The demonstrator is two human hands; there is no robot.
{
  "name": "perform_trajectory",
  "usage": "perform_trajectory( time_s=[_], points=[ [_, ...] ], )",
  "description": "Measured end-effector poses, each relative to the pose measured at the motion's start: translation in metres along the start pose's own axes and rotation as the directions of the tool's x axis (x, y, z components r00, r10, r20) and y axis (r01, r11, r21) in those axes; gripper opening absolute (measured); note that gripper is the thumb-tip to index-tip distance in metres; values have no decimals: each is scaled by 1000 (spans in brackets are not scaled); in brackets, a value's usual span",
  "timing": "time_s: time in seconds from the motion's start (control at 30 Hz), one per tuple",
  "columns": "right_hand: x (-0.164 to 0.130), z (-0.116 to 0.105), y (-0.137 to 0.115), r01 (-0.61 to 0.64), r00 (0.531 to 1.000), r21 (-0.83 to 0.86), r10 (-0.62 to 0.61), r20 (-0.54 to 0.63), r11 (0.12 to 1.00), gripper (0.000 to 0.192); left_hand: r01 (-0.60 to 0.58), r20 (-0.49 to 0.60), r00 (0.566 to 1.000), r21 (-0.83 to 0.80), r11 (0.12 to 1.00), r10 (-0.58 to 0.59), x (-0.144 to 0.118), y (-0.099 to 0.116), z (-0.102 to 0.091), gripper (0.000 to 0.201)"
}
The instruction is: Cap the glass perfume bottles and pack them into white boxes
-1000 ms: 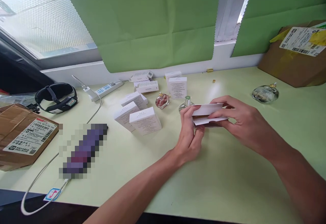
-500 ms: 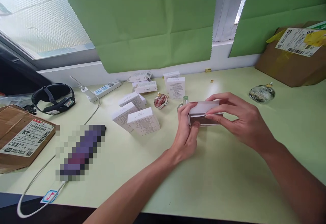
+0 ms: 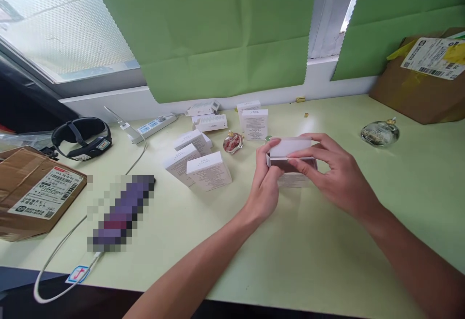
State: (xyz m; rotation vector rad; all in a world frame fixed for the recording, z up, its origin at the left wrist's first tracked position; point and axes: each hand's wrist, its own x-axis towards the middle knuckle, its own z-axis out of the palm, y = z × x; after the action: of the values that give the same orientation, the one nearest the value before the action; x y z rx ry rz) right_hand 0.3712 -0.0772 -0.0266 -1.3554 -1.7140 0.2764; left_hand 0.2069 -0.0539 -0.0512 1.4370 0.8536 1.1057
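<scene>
A small white carton with printed text stands between my hands, its top open and a white flap raised at the back. My left hand grips its left side, with the thumb at the opening. With the fingers on the flap and the thumb by the opening's rim, my right hand holds the right side. The carton's inside looks dark, and I cannot make out anything in it. Just behind it, mostly hidden, shows a green round cap. A perfume bottle with red inside lies to the left.
Several white cartons stand and lie left of my hands and behind them. A clear bottle with a gold neck lies at right. Cardboard boxes sit at both sides. A phone, cable, power strip and black headband occupy the left.
The carton is tipped more upright, so its printed front shows below the opening. It now hides more of the green-capped thing behind. The view has shifted slightly. Both hands keep their hold.
</scene>
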Motion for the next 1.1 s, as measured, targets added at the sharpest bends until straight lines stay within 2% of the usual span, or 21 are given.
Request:
perform_trajectory(
  time_s=[0.2, 0.37, 0.53, 0.67, 0.77, 0.87, 1.03, 1.1],
  points=[
    [4, -2, 12, -96, 992, 293, 116, -50, 951, 18, 38, 55, 998, -89, 995, -33, 8, -2, -7, 46],
    [5, -1, 18, -213, 969, 355, 243, -40, 910, 27, 6, 51, 999, -94, 996, -1, 7, 1, -6, 37],
    [3, 7, 17, -180, 960, 373, 246, -136, 910, 25, -182, 32, 983, -38, 983, 183, 1, -13, 0, 28],
    [3, 9, 17, -153, 949, 353, 237, -209, 923, 26, -323, 49, 946, 170, 931, 319, 2, -24, -2, 18],
    [6, 7, 24, -187, 956, 420, 263, -129, 888, 29, -367, 124, 930, 281, 887, 346, 8, -20, -7, 22],
    [9, 4, 33, -290, 950, 508, 310, 47, 811, 31, -360, 157, 932, 278, 890, 328, 13, -16, -12, 22],
    [11, 4, 43, -419, 908, 661, 307, 286, 623, 34, -348, 61, 937, 250, 903, 345, 15, -14, -14, 26],
    [11, 6, 44, -463, 886, 666, 288, 363, 584, 36, -353, 37, 934, 244, 903, 355, 14, -13, -15, 28]
  ],
)
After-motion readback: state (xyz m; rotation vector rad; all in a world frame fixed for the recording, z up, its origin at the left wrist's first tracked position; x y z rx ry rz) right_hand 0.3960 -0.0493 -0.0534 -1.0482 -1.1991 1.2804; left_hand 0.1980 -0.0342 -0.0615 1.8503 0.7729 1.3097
